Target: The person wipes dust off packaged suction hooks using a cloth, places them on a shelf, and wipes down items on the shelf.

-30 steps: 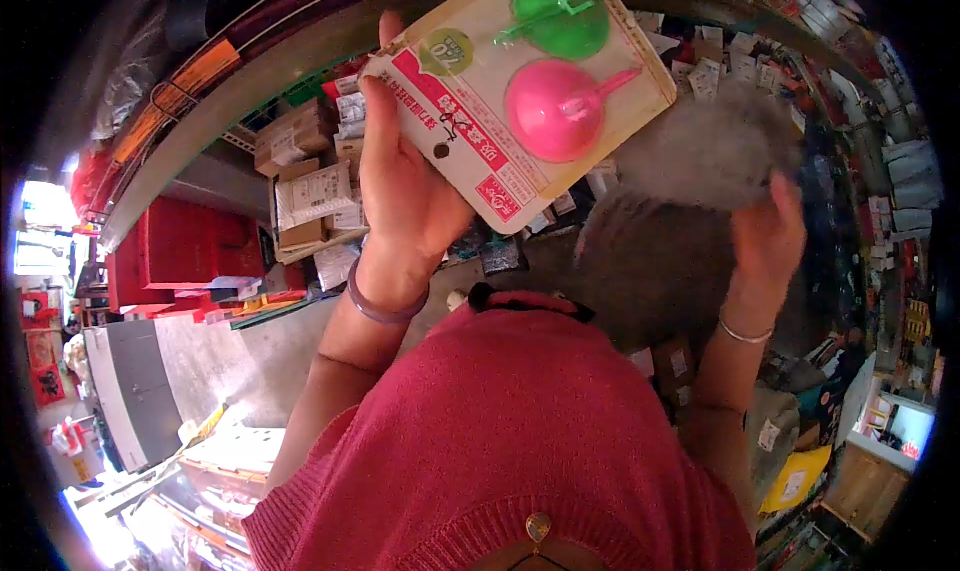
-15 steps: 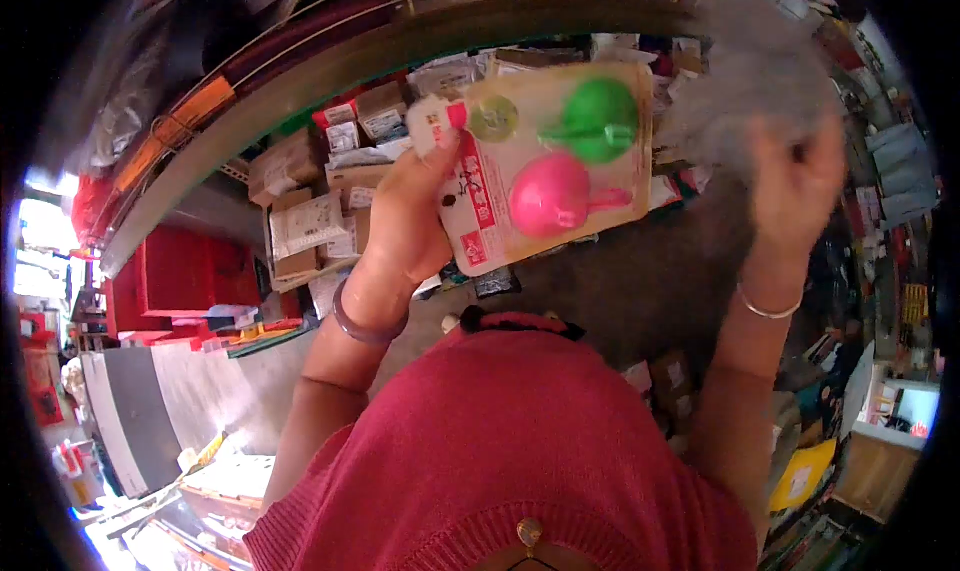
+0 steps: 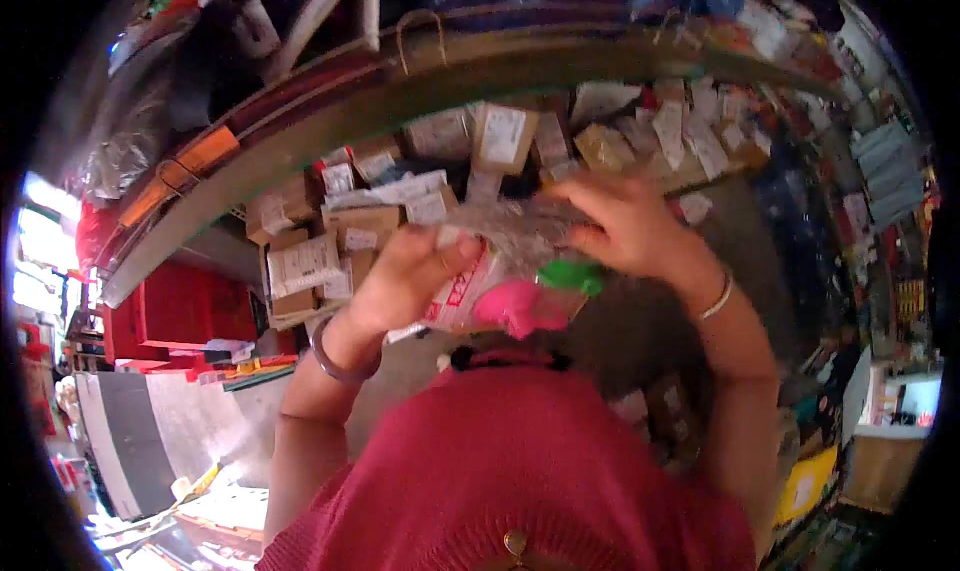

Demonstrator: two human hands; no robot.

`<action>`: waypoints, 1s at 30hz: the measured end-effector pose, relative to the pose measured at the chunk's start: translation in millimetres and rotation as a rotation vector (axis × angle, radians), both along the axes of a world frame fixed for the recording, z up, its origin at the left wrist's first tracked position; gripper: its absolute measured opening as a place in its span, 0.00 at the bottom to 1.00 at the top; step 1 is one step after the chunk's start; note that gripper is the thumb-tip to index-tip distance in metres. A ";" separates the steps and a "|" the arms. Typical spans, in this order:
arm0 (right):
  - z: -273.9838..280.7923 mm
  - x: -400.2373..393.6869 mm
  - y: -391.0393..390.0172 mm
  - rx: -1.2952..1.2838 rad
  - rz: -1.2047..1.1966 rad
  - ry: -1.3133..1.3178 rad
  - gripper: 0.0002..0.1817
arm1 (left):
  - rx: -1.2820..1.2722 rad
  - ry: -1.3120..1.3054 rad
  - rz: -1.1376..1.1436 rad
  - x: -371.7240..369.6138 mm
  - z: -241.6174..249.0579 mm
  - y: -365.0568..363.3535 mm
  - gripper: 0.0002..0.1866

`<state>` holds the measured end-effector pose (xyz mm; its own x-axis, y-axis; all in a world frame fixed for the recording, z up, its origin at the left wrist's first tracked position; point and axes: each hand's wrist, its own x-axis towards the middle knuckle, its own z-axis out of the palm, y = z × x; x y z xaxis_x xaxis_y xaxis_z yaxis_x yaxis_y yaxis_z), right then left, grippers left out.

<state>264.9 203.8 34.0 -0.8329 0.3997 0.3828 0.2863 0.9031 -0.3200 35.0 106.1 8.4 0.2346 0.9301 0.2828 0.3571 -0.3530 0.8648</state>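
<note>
My left hand (image 3: 408, 271) grips a carded blister pack (image 3: 462, 289) by its left side, with the thumb over the top. A pink round piece with a short handle (image 3: 520, 308) and a similar green piece (image 3: 572, 276) show in the pack, which is tipped and partly covered. A crumpled, see-through greyish plastic bag (image 3: 520, 233) lies across the pack's upper part. My right hand (image 3: 640, 233) holds the bag's right side between thumb and fingers; blur hides the exact grip.
Several parcels and cardboard boxes (image 3: 505, 139) fill the shelf ahead, beneath a long beam (image 3: 330, 136). Red boxes (image 3: 195, 296) stand at the left. A yellow packet (image 3: 806, 486) is at the lower right, with more cartons (image 3: 672, 411) down beside my body.
My right hand has come down and inward from the upper right, bringing the plastic bag onto the pack. My left hand has lowered and tipped the pack toward my body.
</note>
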 end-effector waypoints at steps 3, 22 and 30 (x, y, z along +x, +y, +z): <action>-5.9 -3.4 -0.5 -0.006 -0.056 0.101 0.16 | -0.114 -0.001 -0.065 -7.5 -6.0 10.3 0.14; 82.6 3.0 21.7 -0.597 -0.298 0.837 0.14 | 0.216 -0.342 0.041 -42.0 183.4 78.1 0.14; 190.4 -33.4 142.9 -0.639 -0.340 1.093 0.21 | 0.742 0.621 0.601 -71.9 182.6 95.4 0.18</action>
